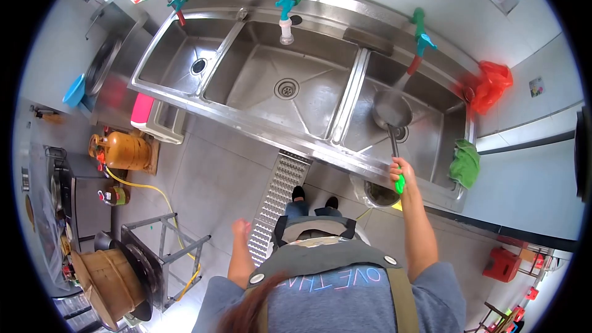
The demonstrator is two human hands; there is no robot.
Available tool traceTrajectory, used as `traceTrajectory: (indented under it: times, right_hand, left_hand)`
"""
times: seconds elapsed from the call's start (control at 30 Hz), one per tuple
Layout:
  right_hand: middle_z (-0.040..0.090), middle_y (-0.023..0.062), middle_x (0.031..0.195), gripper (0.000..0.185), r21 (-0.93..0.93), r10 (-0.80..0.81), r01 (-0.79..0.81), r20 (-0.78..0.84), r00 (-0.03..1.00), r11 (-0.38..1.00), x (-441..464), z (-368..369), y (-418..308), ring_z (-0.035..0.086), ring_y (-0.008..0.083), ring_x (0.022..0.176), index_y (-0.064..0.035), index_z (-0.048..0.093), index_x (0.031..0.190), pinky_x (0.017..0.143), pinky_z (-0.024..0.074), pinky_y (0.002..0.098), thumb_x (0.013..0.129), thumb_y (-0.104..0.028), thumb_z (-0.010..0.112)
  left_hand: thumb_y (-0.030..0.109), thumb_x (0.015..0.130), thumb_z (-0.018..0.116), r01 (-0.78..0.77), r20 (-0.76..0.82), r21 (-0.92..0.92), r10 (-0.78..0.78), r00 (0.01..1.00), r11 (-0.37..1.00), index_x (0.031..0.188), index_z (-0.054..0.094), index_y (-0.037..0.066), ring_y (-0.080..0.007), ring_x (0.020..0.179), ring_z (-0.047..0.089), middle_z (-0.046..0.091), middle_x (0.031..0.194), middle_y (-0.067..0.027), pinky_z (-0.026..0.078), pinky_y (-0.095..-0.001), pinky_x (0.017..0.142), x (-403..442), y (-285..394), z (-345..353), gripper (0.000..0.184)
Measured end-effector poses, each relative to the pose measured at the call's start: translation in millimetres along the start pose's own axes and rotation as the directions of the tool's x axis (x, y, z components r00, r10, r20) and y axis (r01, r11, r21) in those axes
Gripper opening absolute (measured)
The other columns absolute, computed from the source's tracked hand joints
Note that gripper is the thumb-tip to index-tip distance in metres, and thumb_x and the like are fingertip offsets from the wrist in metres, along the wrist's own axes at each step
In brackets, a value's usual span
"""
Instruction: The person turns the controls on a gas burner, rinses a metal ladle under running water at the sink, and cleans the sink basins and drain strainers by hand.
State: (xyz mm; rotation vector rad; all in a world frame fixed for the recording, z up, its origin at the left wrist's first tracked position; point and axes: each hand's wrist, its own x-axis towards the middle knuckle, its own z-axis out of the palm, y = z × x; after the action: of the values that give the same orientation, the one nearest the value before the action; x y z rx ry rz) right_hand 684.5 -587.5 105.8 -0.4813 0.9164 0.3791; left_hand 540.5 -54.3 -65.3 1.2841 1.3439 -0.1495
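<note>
**A big ladle under the tap**

The ladle [393, 111] is right of the middle of the frame, with its round bowl inside the right sink [425, 151]. The right hand [402, 171] is wrapped tight around its long handle, near the green end. The left hand [241, 228] hangs low, left of the middle, well apart from the sink. It is blurry, so one cannot tell if its fingers are curled or spread.

The bowl is already under the right tap [422, 40], and water seems to be coming down on it. The ladle has not been put down. How much is left to do does not show.

The handle points down the frame, across the sink's front edge [290, 135]. Some bare metal shows on both sides of the bowl, so it has a bit of room to turn. The back wall and tap are close above it. A green cloth [465, 163] hangs over the right edge, apart from the ladle. The middle sink [250, 89] is just past the divider on the left.
</note>
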Motion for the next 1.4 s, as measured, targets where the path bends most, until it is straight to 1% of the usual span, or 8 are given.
traceTrajectory:
  times: [0.33,0.53,0.6,0.7,0.87,1.07,1.23,1.4]
  right_hand:
    - [0.036,-0.0049,0.047,0.017,0.269,0.172,-0.218,0.182,0.968,0.938,5.9,0.9,-0.7,0.034,0.0029,0.036,-0.0061,0.045,0.068,0.029,0.0270,0.0154,0.081,-0.017,0.049]
    - [0.034,-0.0060,0.046,0.022,0.310,0.134,-0.208,0.243,0.961,0.928,16.8,-4.9,-13.7,0.031,0.0024,0.033,-0.0087,0.040,0.061,0.028,0.0253,0.0154,0.082,-0.014,0.046]
    - [0.035,-0.0060,0.046,0.024,0.298,0.137,-0.199,0.217,0.967,0.934,10.4,-0.9,-15.9,0.030,0.0023,0.033,-0.0096,0.038,0.059,0.027,0.0247,0.0158,0.082,-0.012,0.046]
    - [0.034,-0.0060,0.046,0.023,0.214,0.101,-0.131,0.145,0.984,0.968,2.2,0.0,-19.8,0.029,0.0020,0.033,-0.0103,0.036,0.060,0.027,0.0235,0.0164,0.080,-0.009,0.046]
    - [0.031,-0.0057,0.049,0.018,-0.109,-0.131,0.132,0.021,0.991,0.985,-27.9,10.7,-29.9,0.028,0.0010,0.035,-0.0101,0.035,0.066,0.027,0.0214,0.0162,0.079,-0.005,0.047]
    - [0.031,-0.0051,0.053,0.011,-0.333,-0.226,0.197,-0.050,0.973,0.922,-86.2,18.1,-30.9,0.028,0.0007,0.037,-0.0088,0.039,0.074,0.028,0.0207,0.0154,0.078,-0.005,0.049]
    - [0.032,-0.0040,0.053,0.009,-0.458,-0.180,0.094,-0.148,0.973,0.884,-149.5,28.6,-17.3,0.029,0.0031,0.038,-0.0083,0.040,0.077,0.029,0.0231,0.0188,0.077,-0.007,0.049]
    - [0.039,0.0001,0.050,0.012,-0.673,-0.249,0.017,-0.250,0.936,0.739,-186.7,24.4,4.6,0.037,0.0076,0.036,-0.0063,0.039,0.076,0.029,0.0281,0.0234,0.077,-0.008,0.051]
  left_hand:
    - [0.004,0.072,0.038,0.082,0.029,0.096,-0.085,0.996,0.992,0.068,0.043,0.004,-0.0169,0.054,0.046,0.043,0.064,-0.0072,0.039,-0.0286,0.041,-15.0,-10.3,-6.2,0.006]
    - [0.012,0.076,0.041,0.083,0.078,0.079,-0.089,0.993,0.993,0.090,0.048,0.002,-0.0188,0.068,0.051,0.049,0.076,-0.0083,0.044,-0.0280,0.052,10.5,-7.8,-1.3,0.019]
    - [0.018,0.079,0.045,-0.089,0.049,0.069,0.086,0.995,0.994,0.104,0.046,0.000,-0.0207,0.080,0.053,0.054,0.090,-0.0120,0.045,-0.0287,0.064,-28.8,31.3,26.0,0.031]
    - [0.021,0.083,0.048,-0.495,0.334,-0.035,0.477,0.813,0.868,0.109,0.045,-0.001,-0.0209,0.089,0.054,0.054,0.101,-0.0140,0.044,-0.0300,0.074,-67.2,99.5,84.2,0.035]
    - [0.014,0.085,0.045,-0.673,0.662,-0.250,0.630,0.405,0.696,0.107,0.047,-0.002,-0.0180,0.088,0.055,0.055,0.097,-0.0140,0.044,-0.0242,0.074,-203.8,214.2,213.8,0.027]
    - [0.017,0.084,0.044,-0.038,0.929,-0.128,0.133,0.345,0.991,0.100,0.049,-0.004,-0.0214,0.089,0.054,0.054,0.097,-0.0157,0.045,-0.0286,0.077,-230.5,190.2,395.6,0.027]
    - [0.017,0.084,0.037,0.332,0.774,0.170,-0.334,0.538,0.928,0.103,0.045,-0.004,-0.0261,0.097,0.049,0.051,0.101,-0.0174,0.041,-0.0392,0.084,-213.3,125.4,511.2,0.029]
    - [0.019,0.084,0.028,0.602,0.840,-0.007,-0.322,0.437,0.799,0.107,0.044,-0.003,-0.0304,0.102,0.047,0.049,0.108,-0.0188,0.037,-0.0448,0.088,-197.7,68.9,552.5,0.036]
